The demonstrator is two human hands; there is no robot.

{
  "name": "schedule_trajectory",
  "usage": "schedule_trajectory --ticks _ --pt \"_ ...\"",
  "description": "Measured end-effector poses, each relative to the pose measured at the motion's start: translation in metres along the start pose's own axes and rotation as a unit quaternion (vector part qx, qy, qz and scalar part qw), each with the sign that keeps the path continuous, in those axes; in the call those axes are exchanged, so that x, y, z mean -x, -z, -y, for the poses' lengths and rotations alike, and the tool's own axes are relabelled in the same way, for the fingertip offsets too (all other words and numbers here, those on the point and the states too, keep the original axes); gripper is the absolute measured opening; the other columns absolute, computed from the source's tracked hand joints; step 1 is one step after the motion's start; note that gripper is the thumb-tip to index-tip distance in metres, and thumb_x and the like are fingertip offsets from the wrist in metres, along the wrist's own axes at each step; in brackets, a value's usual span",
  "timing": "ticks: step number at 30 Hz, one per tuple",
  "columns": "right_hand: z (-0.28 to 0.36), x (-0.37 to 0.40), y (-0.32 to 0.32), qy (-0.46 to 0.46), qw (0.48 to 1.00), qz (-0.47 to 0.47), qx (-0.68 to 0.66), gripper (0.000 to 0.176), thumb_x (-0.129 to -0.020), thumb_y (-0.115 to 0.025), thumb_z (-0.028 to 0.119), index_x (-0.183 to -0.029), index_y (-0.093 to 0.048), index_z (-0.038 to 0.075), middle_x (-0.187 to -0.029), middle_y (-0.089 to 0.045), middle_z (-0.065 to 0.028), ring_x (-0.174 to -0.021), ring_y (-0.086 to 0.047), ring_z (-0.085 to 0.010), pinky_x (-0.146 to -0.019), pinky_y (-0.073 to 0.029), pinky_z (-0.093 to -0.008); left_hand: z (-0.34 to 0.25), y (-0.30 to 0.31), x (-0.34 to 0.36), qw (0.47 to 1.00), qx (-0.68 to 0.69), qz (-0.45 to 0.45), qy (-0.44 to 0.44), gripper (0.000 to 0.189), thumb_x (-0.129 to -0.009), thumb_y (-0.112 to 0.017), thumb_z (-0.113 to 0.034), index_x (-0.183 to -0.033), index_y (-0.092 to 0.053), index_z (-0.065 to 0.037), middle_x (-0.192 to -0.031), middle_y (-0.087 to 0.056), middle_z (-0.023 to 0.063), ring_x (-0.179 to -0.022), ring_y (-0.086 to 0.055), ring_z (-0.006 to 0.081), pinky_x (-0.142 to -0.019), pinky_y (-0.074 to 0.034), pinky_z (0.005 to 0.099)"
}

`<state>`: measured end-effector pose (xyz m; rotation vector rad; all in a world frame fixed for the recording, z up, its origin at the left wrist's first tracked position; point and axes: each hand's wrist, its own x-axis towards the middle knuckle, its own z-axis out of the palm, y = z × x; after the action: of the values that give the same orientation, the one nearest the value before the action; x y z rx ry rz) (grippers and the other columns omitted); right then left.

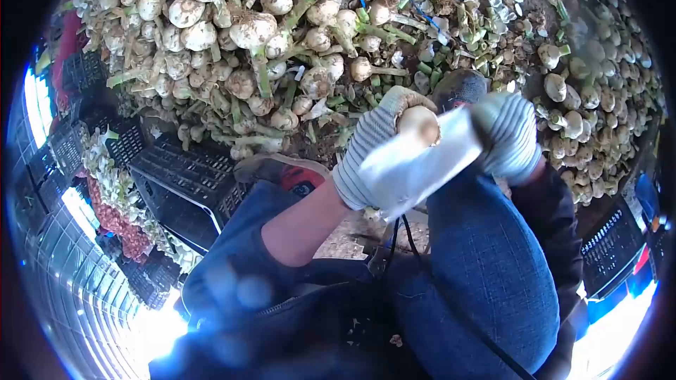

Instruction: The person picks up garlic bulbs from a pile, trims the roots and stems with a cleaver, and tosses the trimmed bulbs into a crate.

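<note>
My left hand (370,141), in a striped, light knitted glove, is closed round a pale bulb (418,127) in front of my knees. A whitish flat shape (422,165), blurred by motion, stretches from beneath the bulb toward my right hand; I cannot make out whether it is a blade or a sheet. My right hand (508,137), gloved the same way, is closed on something dark at the right end of that shape. The bulb lies between both hands, nearer the left.
Bulbs with stalks (253,32) are heaped ahead and to the left. Trimmed bulbs (591,127) lie at the right, with cut stalks (451,49) between. Black crates (183,169) stand at the left, another crate (609,239) at the right. My shoes are just ahead.
</note>
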<state>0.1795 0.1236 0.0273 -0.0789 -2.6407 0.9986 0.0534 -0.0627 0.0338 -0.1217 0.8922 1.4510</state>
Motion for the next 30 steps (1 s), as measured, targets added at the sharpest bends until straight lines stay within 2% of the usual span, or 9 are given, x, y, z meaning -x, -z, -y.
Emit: schedule_trajectory --ticks 2,4,6,8,11,13,15,27,30 --pt "-0.065 0.049 -0.011 -0.331 0.939 0.032 -0.091 0.018 -0.071 -0.06 0.003 -0.088 -0.062 -0.001 -0.077 -0.064 -0.0149 -0.068 -0.061 -0.0323 -0.062 -0.05 -0.0388 -0.002 -0.008 0.005 0.972 0.221 0.049 0.057 0.043 -0.076 -0.072 -0.012 -0.112 -0.05 -0.009 -0.092 -0.059 0.0053 -0.078 -0.06 0.0145 -0.072 -0.052 0.0285" --pt "-0.102 0.086 0.001 -0.308 0.944 -0.064 0.102 0.02 -0.075 -0.06 -0.003 -0.094 -0.064 -0.001 -0.077 -0.064 -0.0131 -0.069 -0.062 -0.017 -0.063 -0.049 -0.0297 -0.005 -0.018 0.005 0.993 0.097 0.006 -0.066 0.034 -0.081 -0.067 -0.022 -0.109 -0.052 -0.01 -0.087 -0.059 0.0045 -0.071 -0.058 0.0145 -0.066 -0.051 0.029" --pt "-0.098 0.107 0.006 -0.362 0.921 -0.133 -0.057 0.015 -0.079 -0.059 -0.002 -0.092 -0.065 0.002 -0.075 -0.063 -0.0023 -0.069 -0.055 -0.0064 -0.064 -0.045 -0.0229 -0.003 -0.029 0.003 0.942 -0.202 -0.091 -0.253 0.033 -0.087 -0.059 -0.038 -0.104 -0.056 -0.01 -0.081 -0.06 0.0046 -0.064 -0.057 0.0153 -0.058 -0.05 0.0307" --pt "-0.068 0.096 -0.006 -0.397 0.871 -0.187 -0.221 0.015 -0.079 -0.058 -0.003 -0.091 -0.065 0.003 -0.077 -0.061 0.0031 -0.07 -0.052 -0.0042 -0.064 -0.043 -0.0215 -0.001 -0.032 -0.003 0.923 -0.241 -0.103 -0.282 0.035 -0.085 -0.062 -0.039 -0.104 -0.056 -0.011 -0.083 -0.059 0.0047 -0.065 -0.056 0.0159 -0.056 -0.051 0.0301" --pt "-0.027 0.07 -0.023 -0.371 0.877 -0.147 -0.269 0.017 -0.078 -0.056 -0.004 -0.09 -0.066 0.002 -0.075 -0.063 0.0005 -0.066 -0.053 -0.0062 -0.06 -0.044 -0.0233 -0.015 -0.003 -0.019 0.986 0.142 0.011 -0.086 0.044 -0.074 -0.075 -0.019 -0.11 -0.052 -0.012 -0.097 -0.056 0.0058 -0.076 -0.057 0.0172 -0.064 -0.055 0.0294" --pt "0.006 0.038 -0.016 -0.377 0.858 -0.081 -0.338 0.015 -0.075 -0.058 -0.004 -0.087 -0.065 0.0 -0.071 -0.061 0.0001 -0.064 -0.053 -0.0067 -0.059 -0.043 -0.0227 -0.018 0.035 -0.033 0.86 0.488 0.049 0.143 0.048 -0.073 -0.075 -0.007 -0.114 -0.051 -0.013 -0.104 -0.056 0.0081 -0.082 -0.058 0.0195 -0.072 -0.058 0.0338" --pt "0.017 0.02 -0.013 -0.366 0.872 -0.047 -0.322 0.014 -0.074 -0.059 0.0 -0.086 -0.064 0.002 -0.07 -0.06 -0.0022 -0.063 -0.053 -0.0069 -0.058 -0.042 -0.0228 -0.016 -0.016 -0.015 0.963 0.099 -0.063 -0.242 0.063 -0.072 -0.066 0.011 -0.124 -0.044 -0.015 -0.113 -0.056 0.0111 -0.098 -0.06 0.0248 -0.087 -0.055 0.0435" --pt "0.012 0.0 -0.039 -0.298 0.862 -0.124 -0.391 0.015 -0.071 -0.055 0.003 -0.084 -0.063 0.003 -0.064 -0.058 -0.0059 -0.056 -0.053 -0.0161 -0.053 -0.041 -0.0315 -0.001 -0.028 -0.018 0.944 0.248 0.007 -0.219 0.066 -0.07 -0.066 0.015 -0.123 -0.044 -0.017 -0.134 -0.049 0.0184 -0.117 -0.056 0.0313 -0.096 -0.051 0.0406" --pt "-0.021 0.056 -0.059 -0.386 0.879 0.0 -0.28 0.015 -0.07 -0.061 0.007 -0.084 -0.064 0.003 -0.067 -0.058 -0.0094 -0.061 -0.057 -0.0215 -0.06 -0.045 -0.0327 -0.02 -0.038 -0.007 0.957 0.226 0.047 -0.177 0.069 -0.069 -0.067 0.014 -0.126 -0.044 -0.018 -0.134 -0.049 0.0188 -0.122 -0.053 0.0329 -0.098 -0.05 0.0412"
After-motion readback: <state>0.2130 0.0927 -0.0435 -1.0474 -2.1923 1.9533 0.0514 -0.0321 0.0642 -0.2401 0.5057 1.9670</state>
